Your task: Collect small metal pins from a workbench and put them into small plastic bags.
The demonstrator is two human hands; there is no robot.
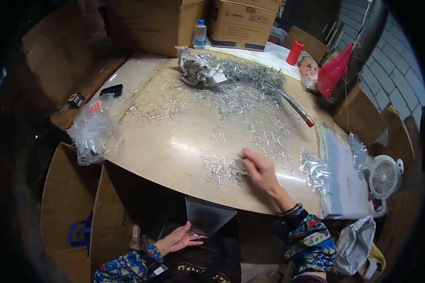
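Observation:
Below the table's front edge, my left hand [180,238] grips the lower end of a clear plastic bag [211,218], thumb on top. The bag's wide end lies against the table edge. My right hand [261,170] is over the tabletop with its fingers curled closed; whatever they may hold is hidden. Just left of it lies a small pile of thin, bent metal pieces [224,170]. A much larger heap of the same kind of pieces [250,78] spreads over the back of the table [174,162], with strays between.
Crumpled paper [200,68] and a curved rod with a red end [295,107] lie at the heap. A filled clear bag [315,170], flat plastic sheets [347,174] and a small white fan [383,177] are right. An open carton [73,188] stands lower left.

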